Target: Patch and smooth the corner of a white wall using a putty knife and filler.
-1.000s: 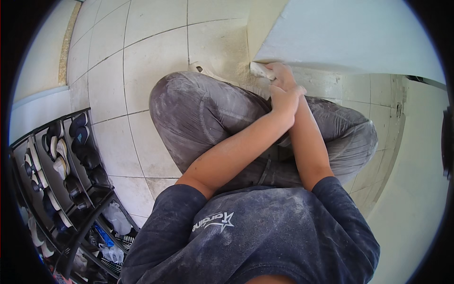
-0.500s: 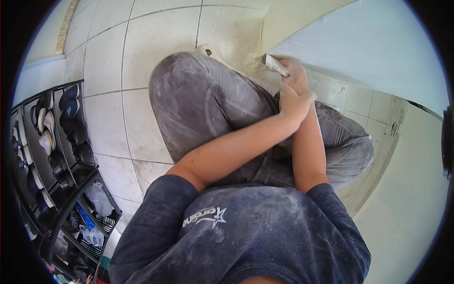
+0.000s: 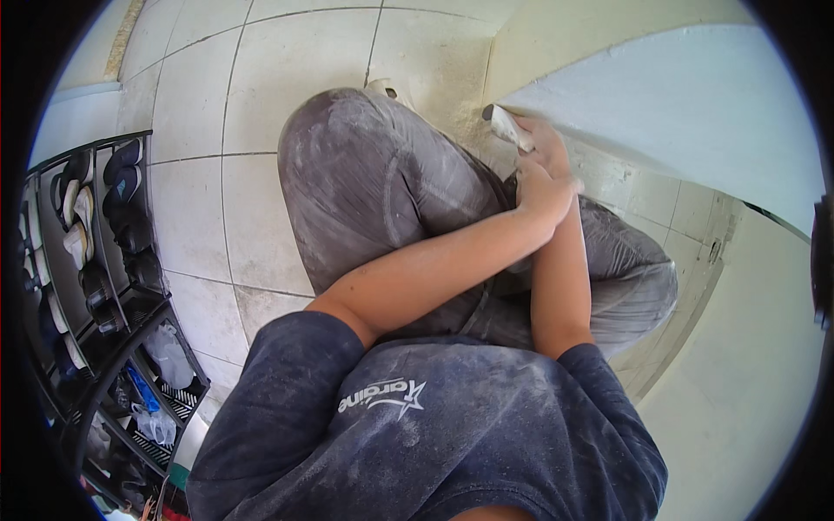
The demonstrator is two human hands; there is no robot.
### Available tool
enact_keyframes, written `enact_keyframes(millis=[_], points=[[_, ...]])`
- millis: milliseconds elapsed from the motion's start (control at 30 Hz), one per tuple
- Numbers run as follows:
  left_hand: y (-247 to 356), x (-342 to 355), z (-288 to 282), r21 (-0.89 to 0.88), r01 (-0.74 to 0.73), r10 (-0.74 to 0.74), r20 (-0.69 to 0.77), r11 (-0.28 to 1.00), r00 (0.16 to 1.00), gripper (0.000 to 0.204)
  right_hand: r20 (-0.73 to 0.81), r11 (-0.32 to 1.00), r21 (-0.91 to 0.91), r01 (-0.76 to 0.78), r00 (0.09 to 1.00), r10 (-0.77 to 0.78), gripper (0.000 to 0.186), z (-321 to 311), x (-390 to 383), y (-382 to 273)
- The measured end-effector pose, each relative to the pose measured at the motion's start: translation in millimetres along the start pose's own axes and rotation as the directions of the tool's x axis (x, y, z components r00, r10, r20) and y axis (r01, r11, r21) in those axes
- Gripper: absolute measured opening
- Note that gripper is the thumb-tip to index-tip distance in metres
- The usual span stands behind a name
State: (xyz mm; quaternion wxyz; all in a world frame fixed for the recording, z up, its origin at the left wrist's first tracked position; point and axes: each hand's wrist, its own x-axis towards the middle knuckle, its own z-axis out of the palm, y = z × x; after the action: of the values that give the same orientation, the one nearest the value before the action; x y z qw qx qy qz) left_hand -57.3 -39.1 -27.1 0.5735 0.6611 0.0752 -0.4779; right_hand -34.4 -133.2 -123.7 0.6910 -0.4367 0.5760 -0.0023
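My right hand [image 3: 547, 145] is closed on a folded piece of sandpaper [image 3: 507, 127], white on the back with a dark grey end showing. It is held low at the foot of the pale wall [image 3: 660, 95], close to the corner; the contact itself is hidden. My left arm crosses over my lap, and my left hand [image 3: 547, 193] is wrapped round my right wrist. Both hands are above my folded legs in dusty grey trousers [image 3: 347, 191]. Pale powder lies on the floor beside the sandpaper.
A black shoe rack [image 3: 95, 360] with several shoes, slippers and plastic bags stands at the left. Large off-white floor tiles [image 3: 187, 208] spread ahead of me. Another pale wall [image 3: 747, 347] rises close on my right. Part of a light shoe [image 3: 380, 87] shows beyond my knee.
The view has shifted slightly. Both hands keep their hold, and the sandpaper is turned a little, with its dark end more visible near the wall corner.
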Motion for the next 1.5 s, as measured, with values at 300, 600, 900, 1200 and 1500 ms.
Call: enact_keyframes(millis=[300,600,900,1200,1500], points=[[6.2,-0.7,-3.9,-0.148,-0.029,0.028,-0.008,0.989,1.000,0.070,-0.087,0.937,-0.279,0.210,0.966,-0.243,0.029,7.5,-35.5,-0.6],[0.9,7.4,-3.6,-0.135,0.119,-0.119,0.011,0.984,0.993,0.075,0.212,0.357,-0.624,0.695,0.591,-0.778,0.026,4.2,-24.8,18.0],[0.9,7.8,-5.6,-0.128,0.029,-0.025,0.032,0.991,0.999,0.071,0.003,0.827,-0.350,0.440,0.883,-0.469,0.025,11.2,-20.6,3.0],[0.2,5.9,-7.4,-0.115,-0.116,0.113,-0.028,0.987,0.993,0.058,-0.075,0.883,-0.044,0.467,0.880,-0.469,0.025,11.8,-19.4,10.6],[-2.6,8.9,-2.5,-0.030,-0.159,0.159,-0.026,0.987,0.987,0.061,0.067,0.591,-0.611,0.526,0.779,-0.624,0.029,1.1,-29.1,0.7]])
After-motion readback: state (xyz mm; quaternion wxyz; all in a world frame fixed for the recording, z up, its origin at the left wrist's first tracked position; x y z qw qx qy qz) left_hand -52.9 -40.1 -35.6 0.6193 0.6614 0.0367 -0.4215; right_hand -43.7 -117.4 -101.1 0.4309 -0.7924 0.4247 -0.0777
